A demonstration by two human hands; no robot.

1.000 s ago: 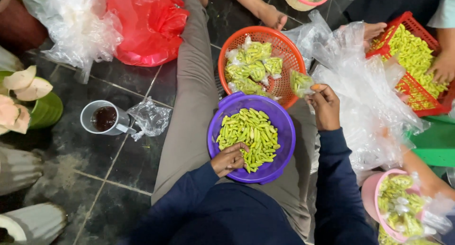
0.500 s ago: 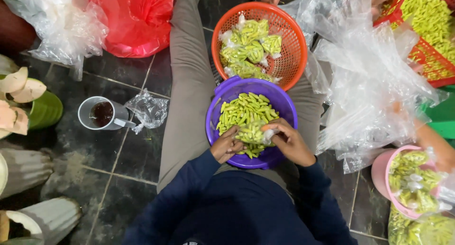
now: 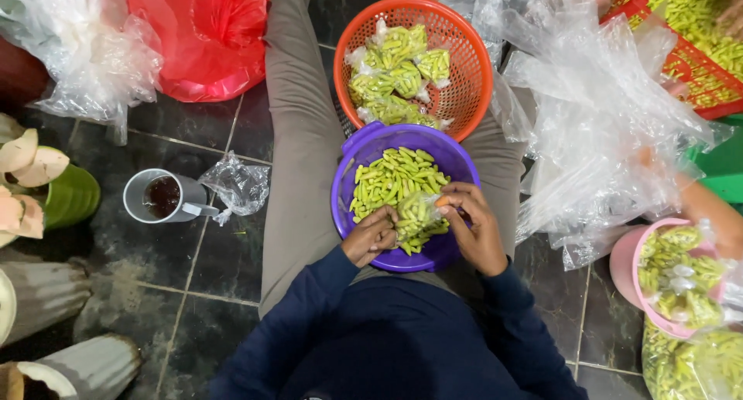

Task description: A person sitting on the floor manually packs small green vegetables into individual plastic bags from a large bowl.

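Head view: the small clear bag (image 3: 419, 214) of green pods sits between the 2 hands, over the purple bowl (image 3: 364, 154). The left hand (image 3: 371, 236) and right hand (image 3: 474, 223) both pinch it.

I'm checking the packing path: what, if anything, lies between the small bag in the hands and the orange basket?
Nothing visible blocks it. The small clear bag, held by both hands over the purple bowl, has only loose green chillies and the bowl's far rim between it and the orange basket.
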